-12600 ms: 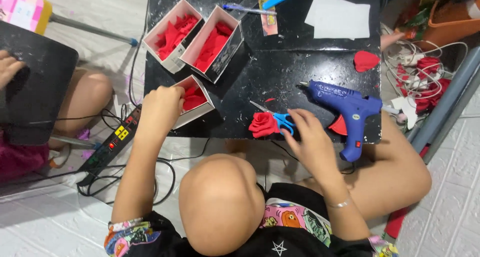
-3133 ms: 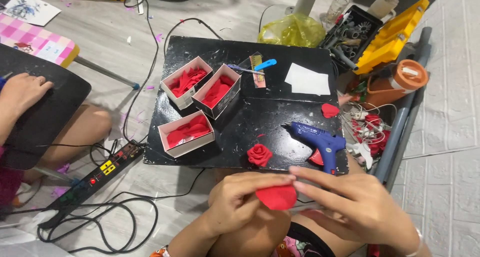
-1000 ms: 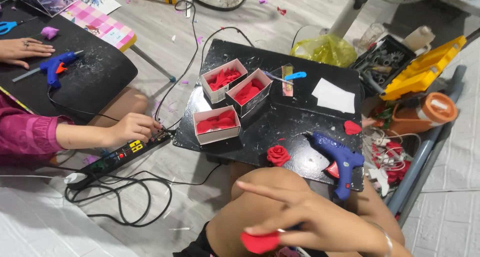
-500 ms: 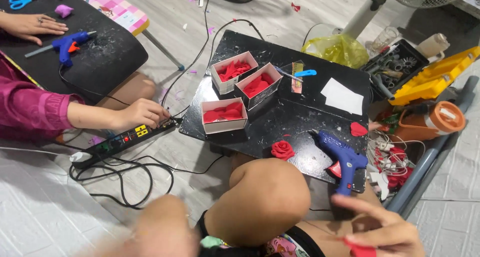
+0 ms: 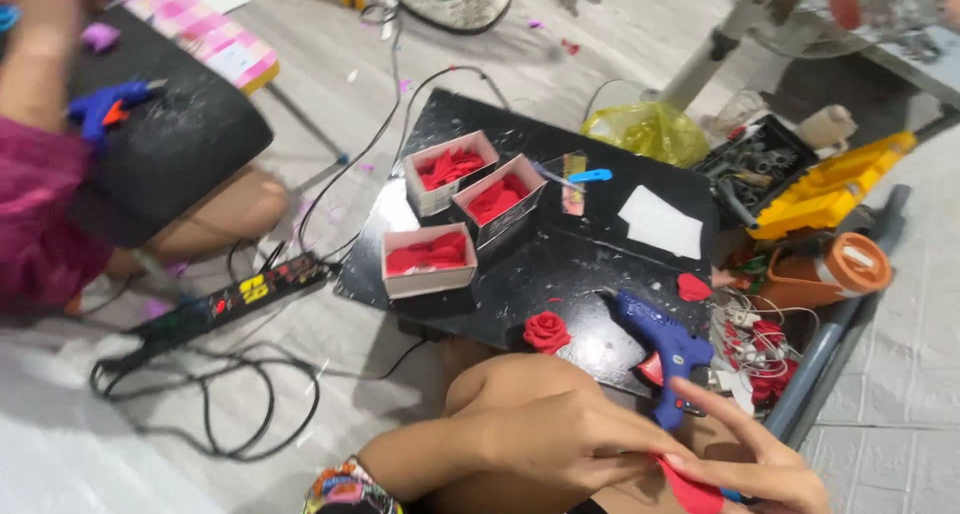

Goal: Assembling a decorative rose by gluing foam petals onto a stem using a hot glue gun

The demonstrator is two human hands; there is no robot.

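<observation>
**Both hands pinch a red petal**

The left hand (image 5: 560, 434) and right hand (image 5: 765, 464) both gripped a red felt piece (image 5: 690, 489) with their fingertips, below the black board (image 5: 560, 274), near its blue glue gun (image 5: 665, 349) and finished red rose (image 5: 547, 331).

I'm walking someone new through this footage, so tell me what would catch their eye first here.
Low in the view, the left hand and right hand pinch a red piece between them. Just above, on the black board, a finished red rose lies beside a blue glue gun. Three open boxes of red petals sit further back on that board.
</observation>
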